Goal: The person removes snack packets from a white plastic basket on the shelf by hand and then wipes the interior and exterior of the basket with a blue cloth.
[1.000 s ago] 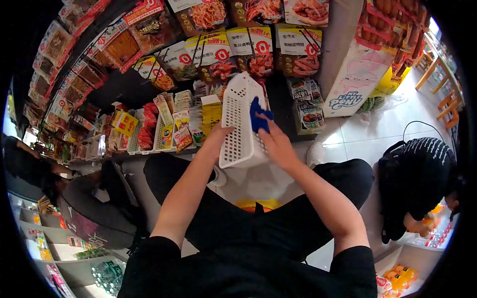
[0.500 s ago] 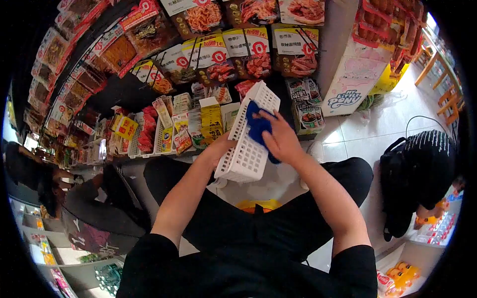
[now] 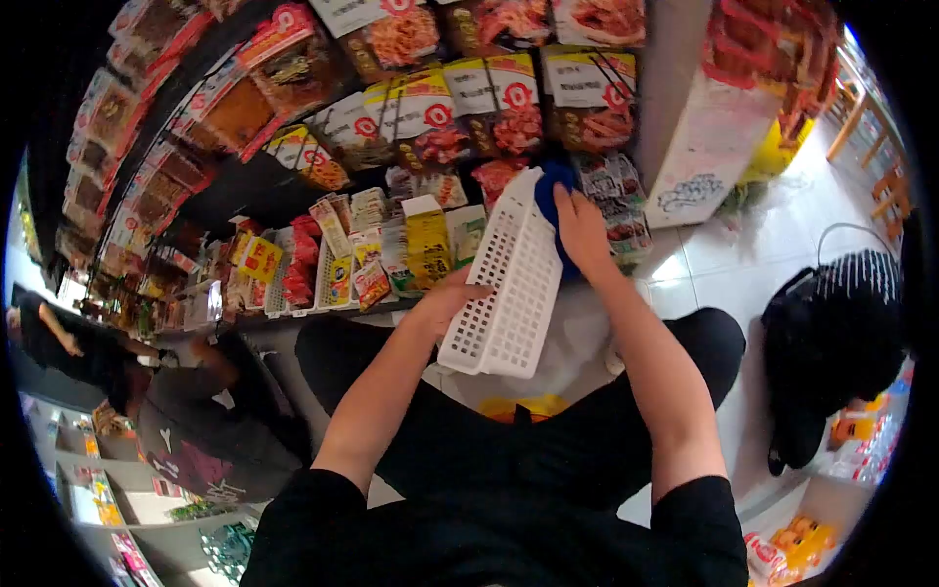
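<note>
A white plastic basket (image 3: 509,289) with perforated walls is tilted in front of me, above my knees. My left hand (image 3: 447,301) grips its left side near the lower end, thumb against the holed wall. At the basket's upper right end, my right hand (image 3: 581,227) is closed on a dark blue cloth (image 3: 554,186) and presses it against the rim and outer side. Part of the cloth is hidden behind my fingers.
Snack packets hang on the shelf rack (image 3: 421,117) ahead, over baskets of small packets (image 3: 337,269). A person in grey (image 3: 196,421) is at left; another in black (image 3: 831,342) is at right. A yellow object (image 3: 523,406) lies below my knees.
My right hand and the blue cloth have moved from the basket's inside to its upper right end. The basket has turned, standing steeper, with its lower end nearer me.
</note>
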Demonstrator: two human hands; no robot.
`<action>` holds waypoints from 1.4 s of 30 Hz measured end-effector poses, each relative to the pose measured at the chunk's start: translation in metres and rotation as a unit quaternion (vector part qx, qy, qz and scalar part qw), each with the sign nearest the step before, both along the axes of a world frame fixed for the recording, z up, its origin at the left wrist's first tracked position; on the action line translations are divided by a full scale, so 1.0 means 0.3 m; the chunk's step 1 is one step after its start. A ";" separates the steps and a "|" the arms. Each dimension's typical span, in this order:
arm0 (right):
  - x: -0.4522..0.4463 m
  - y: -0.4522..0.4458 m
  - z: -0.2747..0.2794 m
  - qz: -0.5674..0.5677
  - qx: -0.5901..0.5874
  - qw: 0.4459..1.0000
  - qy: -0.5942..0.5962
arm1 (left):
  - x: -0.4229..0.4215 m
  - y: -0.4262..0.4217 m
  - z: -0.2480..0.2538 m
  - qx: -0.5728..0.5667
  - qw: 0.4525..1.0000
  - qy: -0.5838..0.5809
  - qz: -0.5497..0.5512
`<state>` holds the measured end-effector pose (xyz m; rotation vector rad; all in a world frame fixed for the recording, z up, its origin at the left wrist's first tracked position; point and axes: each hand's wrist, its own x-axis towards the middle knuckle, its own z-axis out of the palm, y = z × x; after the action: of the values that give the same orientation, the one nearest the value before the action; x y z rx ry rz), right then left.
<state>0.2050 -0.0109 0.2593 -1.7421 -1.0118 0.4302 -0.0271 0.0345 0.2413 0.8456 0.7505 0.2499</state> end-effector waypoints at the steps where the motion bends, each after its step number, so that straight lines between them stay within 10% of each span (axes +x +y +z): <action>1: -0.036 -0.017 -0.009 0.006 0.034 0.999 -0.034 | 0.012 0.008 0.017 0.000 0.999 0.032 0.002; 12: -0.298 -0.298 -0.014 0.159 -0.012 0.985 -0.070 | -0.023 0.083 0.003 0.076 0.990 -0.042 0.107; 20: 0.077 -0.021 -0.262 0.059 -0.064 0.986 -0.144 | 0.001 0.092 -0.233 0.118 0.989 -0.070 -0.057; 23: 0.353 0.143 -0.513 0.017 -0.026 0.996 -0.088 | -0.028 0.034 -0.088 0.135 0.985 -0.073 -0.074; 28: 0.441 0.280 -0.463 0.031 -0.066 0.989 -0.125 | -0.043 0.031 -0.038 0.084 0.988 -0.093 -0.088; 39: 0.250 0.108 -0.204 0.035 -0.055 0.921 -0.385 | 0.082 0.140 -0.254 0.532 0.845 0.041 -0.034; 42: 0.173 0.072 -0.101 0.022 0.015 0.975 -0.220 | 0.086 0.095 -0.194 0.517 0.848 0.120 -0.011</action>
<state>0.2568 0.0107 0.2289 -1.8305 -1.3623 0.0514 -0.0014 0.0630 0.1831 1.9419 0.8256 0.5554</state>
